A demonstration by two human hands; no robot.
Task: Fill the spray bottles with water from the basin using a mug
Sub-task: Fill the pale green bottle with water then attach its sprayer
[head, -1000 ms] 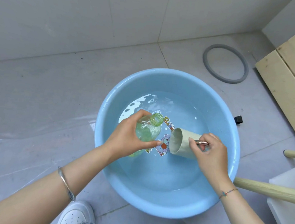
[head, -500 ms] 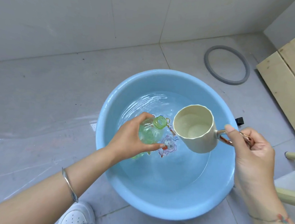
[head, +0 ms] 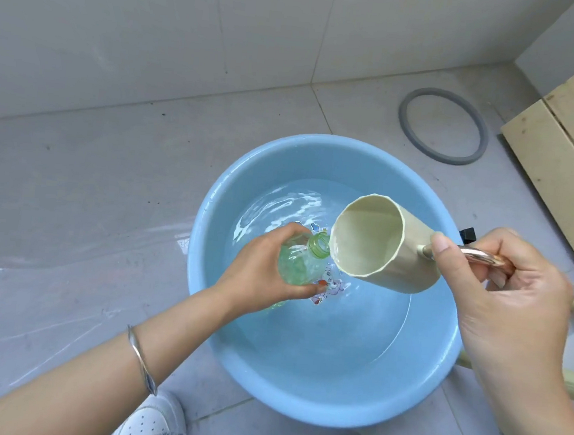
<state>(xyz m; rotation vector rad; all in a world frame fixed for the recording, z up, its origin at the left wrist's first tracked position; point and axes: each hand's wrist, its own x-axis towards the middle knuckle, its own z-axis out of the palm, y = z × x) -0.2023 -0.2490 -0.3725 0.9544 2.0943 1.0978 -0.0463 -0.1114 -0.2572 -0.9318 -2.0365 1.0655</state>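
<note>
- The left hand (head: 261,266) has its fingers curled round the green spray bottle (head: 304,258), held tilted over the blue basin (head: 298,410).
- The right hand (head: 513,297) has its fingers clamped on the handle of the cream mug (head: 379,245), which is tipped above the basin with its rim just beside the bottle's open neck.

Far off to your right, a grey ring (head: 402,118) lies flat on the grey tiled floor (head: 111,169), near the foot of the white tiled wall (head: 155,35). Right of it, pale wooden slats (head: 557,163) run along the edge. A small black block (head: 468,234) sits on the floor, nearer than the ring. Clear plastic sheeting (head: 68,268) covers the floor at left. Two white shoes (head: 149,422) show at the near edge.
</note>
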